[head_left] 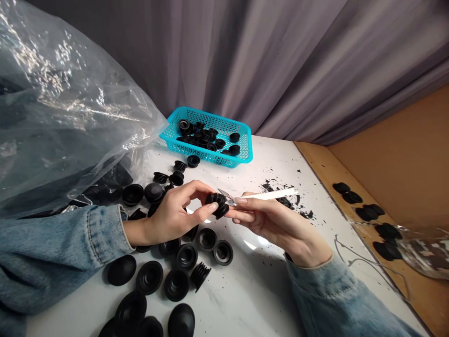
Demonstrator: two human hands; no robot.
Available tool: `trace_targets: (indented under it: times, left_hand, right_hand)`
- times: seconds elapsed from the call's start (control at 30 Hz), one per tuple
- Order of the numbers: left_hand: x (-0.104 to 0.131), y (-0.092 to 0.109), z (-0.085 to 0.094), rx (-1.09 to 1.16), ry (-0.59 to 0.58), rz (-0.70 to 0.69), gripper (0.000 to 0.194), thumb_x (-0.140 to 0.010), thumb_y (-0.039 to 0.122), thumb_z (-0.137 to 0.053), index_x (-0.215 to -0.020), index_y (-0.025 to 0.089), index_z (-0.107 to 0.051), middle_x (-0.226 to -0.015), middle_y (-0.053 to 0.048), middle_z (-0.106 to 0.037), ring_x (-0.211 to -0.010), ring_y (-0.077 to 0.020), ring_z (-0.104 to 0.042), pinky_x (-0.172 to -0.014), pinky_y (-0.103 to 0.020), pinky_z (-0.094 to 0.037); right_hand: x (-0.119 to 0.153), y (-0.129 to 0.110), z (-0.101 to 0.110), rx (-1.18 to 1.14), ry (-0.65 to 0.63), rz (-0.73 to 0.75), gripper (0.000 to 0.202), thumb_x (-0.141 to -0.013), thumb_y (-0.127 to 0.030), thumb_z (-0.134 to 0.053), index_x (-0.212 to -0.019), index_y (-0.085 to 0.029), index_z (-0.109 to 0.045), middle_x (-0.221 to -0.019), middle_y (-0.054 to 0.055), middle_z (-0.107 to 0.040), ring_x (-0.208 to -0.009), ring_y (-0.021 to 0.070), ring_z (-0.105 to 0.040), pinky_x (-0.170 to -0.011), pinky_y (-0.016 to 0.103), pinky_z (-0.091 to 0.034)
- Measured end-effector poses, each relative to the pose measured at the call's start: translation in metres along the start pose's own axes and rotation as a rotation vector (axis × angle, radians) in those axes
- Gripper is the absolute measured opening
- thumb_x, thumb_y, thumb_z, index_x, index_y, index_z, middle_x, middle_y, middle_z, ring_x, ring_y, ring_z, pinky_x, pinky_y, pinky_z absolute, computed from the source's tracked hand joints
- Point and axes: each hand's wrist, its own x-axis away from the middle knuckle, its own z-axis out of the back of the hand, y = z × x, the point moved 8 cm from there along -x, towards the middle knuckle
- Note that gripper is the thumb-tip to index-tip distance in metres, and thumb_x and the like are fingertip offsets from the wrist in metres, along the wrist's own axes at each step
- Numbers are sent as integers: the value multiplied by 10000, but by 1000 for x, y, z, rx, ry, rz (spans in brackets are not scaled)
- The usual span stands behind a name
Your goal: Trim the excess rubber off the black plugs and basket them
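Two edges bound the white tabletop [252, 295] — the far one runs along below the gray curtain [224, 61], and the right one meets a brown board [326, 171]. Room shows between the loose black plugs [176, 284] on the left and the right sleeve [326, 290], a band of white surface dotted with dark specks. Farther out, dark shavings [308, 215] lie scattered between the right hand [280, 227] and the far edge. The left side is tighter: plugs crowd around and below the left wrist, and a clear plastic bag [73, 107] bulges above the left sleeve [70, 243], reaching the near-left corner of the blue basket [250, 150], which holds more plugs.

The ribbed plug [216, 204] sits at the fingertips of the left hand [177, 210], raised over the table, just left of the right hand's fingers. Its ribs face up and sideways, tilted.

The left hand is curled, thumb and fingers pinching the ribbed plug, with a gap arching between them toward the palm. The right hand is closed around a slim white-handled tool [270, 194], thumb laid along it; the metal end points left and meets the plug's side. A second thin metal point shows just above — whether it belongs to the same tool, I cannot tell.
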Motion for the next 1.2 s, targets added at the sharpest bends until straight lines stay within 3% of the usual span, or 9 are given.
trace_targets:
  times: [0.4, 0.6, 0.77, 0.93, 1.07, 1.2]
  left_hand:
    - [0, -2, 1, -19, -22, 5, 127, -829, 236, -504, -884, 143, -570, -791, -41, -619, -733, -146, -591, -603, -239, -468]
    - [-3, -11, -5, 159, -75, 152, 155, -812, 261, -532, -916, 149, -556, -826, -34, -612, -785, -152, -590, -682, -256, -481]
    - [-5, -18, -12, 419, -119, 323, 152, -800, 267, -531, -892, 147, -547, -808, -19, -612, -757, -143, -591, -704, -262, -482]
    - [-8, -22, -17, 693, -135, 408, 147, -776, 234, -502, -850, 126, -570, -752, -24, -612, -714, -141, -578, -706, -275, -457]
    - [-8, -25, -23, 917, -158, 475, 190, -745, 252, -503, -834, 109, -591, -741, -44, -626, -673, -157, -596, -683, -298, -464]
    - [-7, -29, -29, 981, -191, 529, 203, -747, 269, -495, -821, 113, -602, -742, -39, -603, -644, -137, -556, -626, -273, -448]
  right_hand:
    - [0, 3, -1, 79, -1, 34, 51, -772, -112, -651, -736, -129, -683, -782, 32, -735, -794, 135, -711, -709, 145, -513]
    - [10, -5, -2, 97, 55, 67, 52, -772, -166, -660, -745, -166, -705, -847, 24, -746, -881, 158, -696, -908, 240, -479]
    - [25, -30, -7, 277, 97, 276, 98, -781, -265, -673, -785, -174, -709, -945, 58, -735, -1024, 224, -641, -979, 355, -435]
    - [43, -49, -13, 661, 246, 531, 221, -757, -298, -696, -578, -211, -599, -932, 49, -737, -982, 268, -652, -849, 403, -482]
    - [52, -43, -49, 1139, 62, 835, 108, -788, -178, -629, -721, -259, -655, -1080, 31, -693, -902, 236, -669, -817, 425, -492]
    - [56, -30, -64, 1295, 16, 1052, 230, -810, -70, -558, -791, -279, -651, -1088, 14, -686, -972, 228, -658, -871, 441, -469]
